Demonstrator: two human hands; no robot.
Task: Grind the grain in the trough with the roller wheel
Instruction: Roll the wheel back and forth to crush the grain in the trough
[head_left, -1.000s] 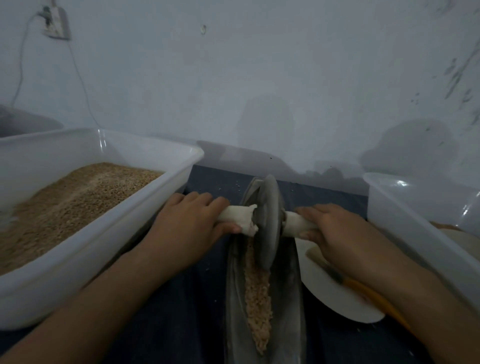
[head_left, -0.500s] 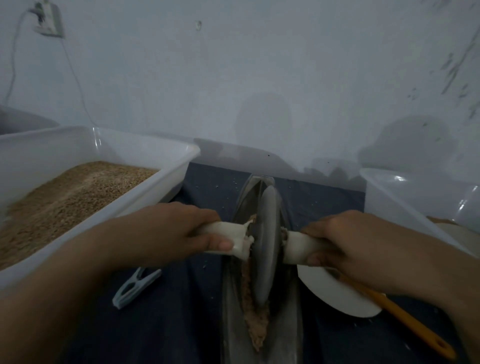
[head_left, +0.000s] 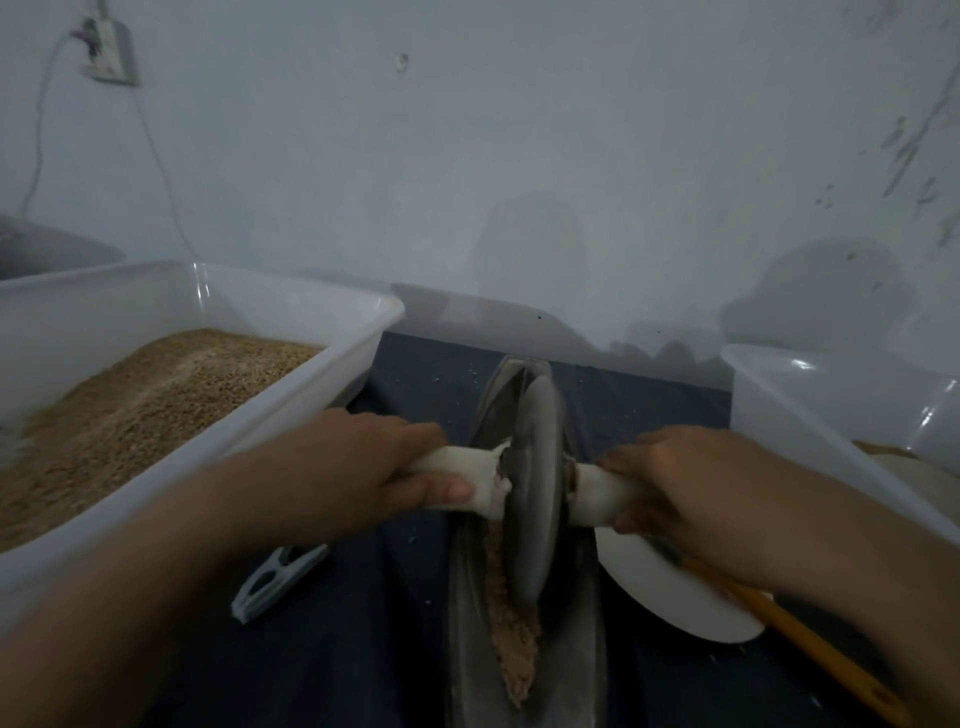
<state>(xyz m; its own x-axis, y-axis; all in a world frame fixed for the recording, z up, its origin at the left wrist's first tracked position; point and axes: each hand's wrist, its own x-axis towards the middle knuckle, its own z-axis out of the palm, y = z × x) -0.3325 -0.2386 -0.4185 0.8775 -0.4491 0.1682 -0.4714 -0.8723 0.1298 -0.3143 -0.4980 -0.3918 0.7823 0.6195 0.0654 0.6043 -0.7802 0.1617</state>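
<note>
While both hands grip it, roller wheel (head_left: 537, 483) shows no writing

Roller wheel (head_left: 537, 483): grey metal disc, standing on edge, upright in the groove of the trough, roughly midway along its visible length. A handle wrapped in white cloth juts from each face; the left stub (head_left: 467, 473) is frayed where it meets the disc.

Trough (head_left: 587, 649): long, narrow, boat-shaped metal channel, dull grey, lying on dark cloth and running away toward the wall, its far tip pointed.

Grain (head_left: 511, 639): pale brown, crushed and clumpy (no whole kernels can be made out), heaped in a strip along the channel's bottom, from the wheel's foot toward the near end.
</note>
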